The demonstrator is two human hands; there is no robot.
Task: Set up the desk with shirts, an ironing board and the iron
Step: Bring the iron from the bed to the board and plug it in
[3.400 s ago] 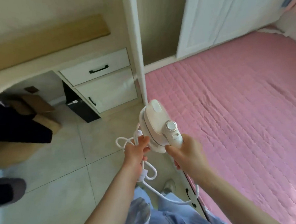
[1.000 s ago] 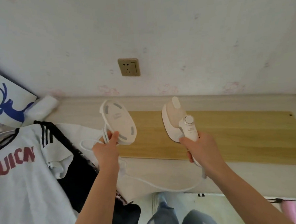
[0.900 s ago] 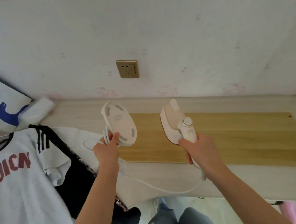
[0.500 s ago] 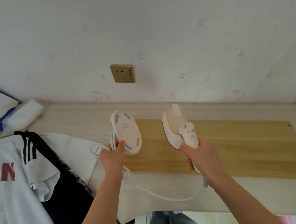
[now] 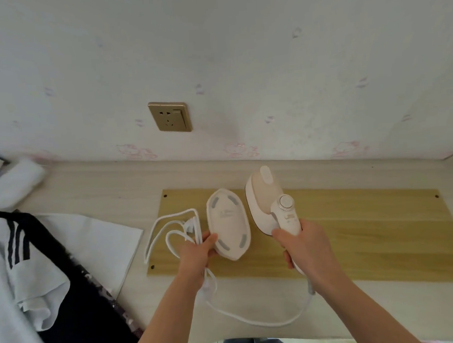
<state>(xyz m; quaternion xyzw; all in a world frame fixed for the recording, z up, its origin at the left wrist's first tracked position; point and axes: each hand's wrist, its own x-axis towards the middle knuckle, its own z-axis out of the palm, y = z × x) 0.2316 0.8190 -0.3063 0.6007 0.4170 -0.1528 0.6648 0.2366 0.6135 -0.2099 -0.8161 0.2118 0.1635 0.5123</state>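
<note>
My right hand (image 5: 304, 243) grips the handle of a white and beige iron (image 5: 267, 199), held over the wooden board (image 5: 354, 232) lying flat on the pale desk (image 5: 100, 185). My left hand (image 5: 198, 250) holds the iron's white oval base (image 5: 228, 222) by its near edge, together with loops of the white cord (image 5: 168, 233). The base sits low over the board's left part. The cord trails from the iron's handle across the desk's front edge. White and black shirts (image 5: 23, 273) lie piled at the left.
A gold wall socket (image 5: 170, 117) is on the wall above the desk. A white rolled item (image 5: 13, 183) lies at the far left against the wall. The desk's front edge runs under my forearms.
Both hands have lowered toward the desk. The base has tipped from upright to nearly flat over the board, and the cord loops have spread onto the desk. The view has shifted right.
</note>
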